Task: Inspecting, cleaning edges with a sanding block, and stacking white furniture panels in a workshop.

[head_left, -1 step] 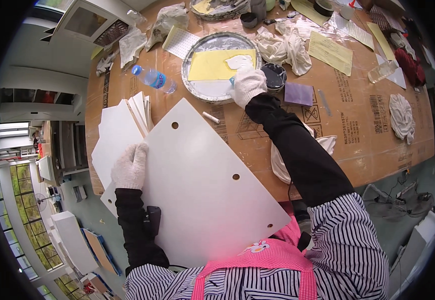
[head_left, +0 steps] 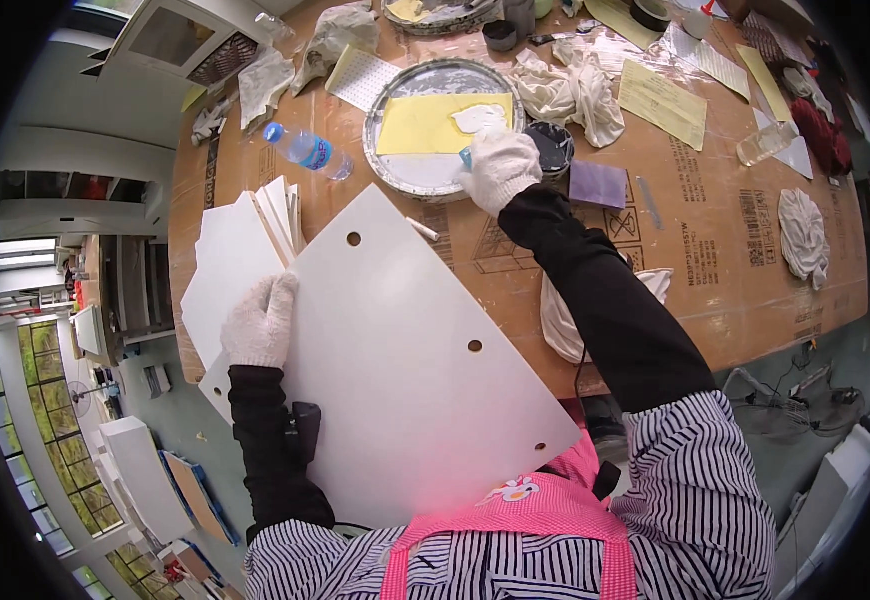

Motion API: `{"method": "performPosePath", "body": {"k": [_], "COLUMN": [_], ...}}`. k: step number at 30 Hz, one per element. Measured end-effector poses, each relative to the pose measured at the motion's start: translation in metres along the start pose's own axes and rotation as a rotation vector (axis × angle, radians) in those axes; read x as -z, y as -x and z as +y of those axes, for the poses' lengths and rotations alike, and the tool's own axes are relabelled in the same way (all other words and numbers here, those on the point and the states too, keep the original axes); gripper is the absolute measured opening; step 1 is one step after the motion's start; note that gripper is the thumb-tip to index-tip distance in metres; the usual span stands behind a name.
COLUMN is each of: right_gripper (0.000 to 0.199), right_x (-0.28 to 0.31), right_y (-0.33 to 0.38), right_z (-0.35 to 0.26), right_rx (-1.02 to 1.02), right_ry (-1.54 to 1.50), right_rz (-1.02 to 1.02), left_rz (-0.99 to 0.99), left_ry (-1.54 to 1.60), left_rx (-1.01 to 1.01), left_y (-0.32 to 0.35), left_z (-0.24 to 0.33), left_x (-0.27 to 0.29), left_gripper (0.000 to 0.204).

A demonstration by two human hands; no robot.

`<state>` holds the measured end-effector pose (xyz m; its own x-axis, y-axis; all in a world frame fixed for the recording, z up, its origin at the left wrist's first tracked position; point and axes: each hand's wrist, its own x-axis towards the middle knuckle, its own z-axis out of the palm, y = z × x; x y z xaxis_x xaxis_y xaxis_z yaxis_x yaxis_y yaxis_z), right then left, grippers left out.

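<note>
With the left hand (head_left: 260, 322) only pressing flat on the edge of the white drilled panel (head_left: 395, 350) that overhangs the table (head_left: 715, 270), and the right hand (head_left: 500, 165) closed on a small blue tool at the round tray (head_left: 395, 165), the panel risks tipping off.

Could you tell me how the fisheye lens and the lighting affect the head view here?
In the head view, straight edges bow toward the rim, as along the table, and a black vignette rings the frame. Lighting is even and soft. The white panel looks bright, with little surface detail. The left hand and right hand are sharp, without motion blur.
</note>
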<state>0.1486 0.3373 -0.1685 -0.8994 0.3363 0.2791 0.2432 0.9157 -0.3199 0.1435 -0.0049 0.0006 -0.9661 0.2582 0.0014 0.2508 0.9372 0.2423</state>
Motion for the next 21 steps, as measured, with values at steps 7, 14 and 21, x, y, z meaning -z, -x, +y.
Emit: {"method": "performPosePath", "body": {"k": [7, 14, 21], "right_gripper": [0.055, 0.085, 0.089], "right_x": [0.137, 0.196, 0.228], "right_y": [0.149, 0.332, 0.427], "right_z": [0.058, 0.059, 0.056], "right_rx": [-0.152, -0.177, -0.374], "right_ry": [-1.096, -0.949, -1.006], "right_rz": [-0.635, -0.81, -0.584], "left_rz": [-0.043, -0.078, -0.118], "left_ry": [0.045, 0.08, 0.138], "left_rx": [-0.23, -0.493, -0.701], "left_y": [-0.024, -0.009, 0.052], "left_z": [0.052, 0.105, 0.166], "left_x": [-0.015, -0.041, -0.062], "left_gripper": [0.051, 0.051, 0.054]}}
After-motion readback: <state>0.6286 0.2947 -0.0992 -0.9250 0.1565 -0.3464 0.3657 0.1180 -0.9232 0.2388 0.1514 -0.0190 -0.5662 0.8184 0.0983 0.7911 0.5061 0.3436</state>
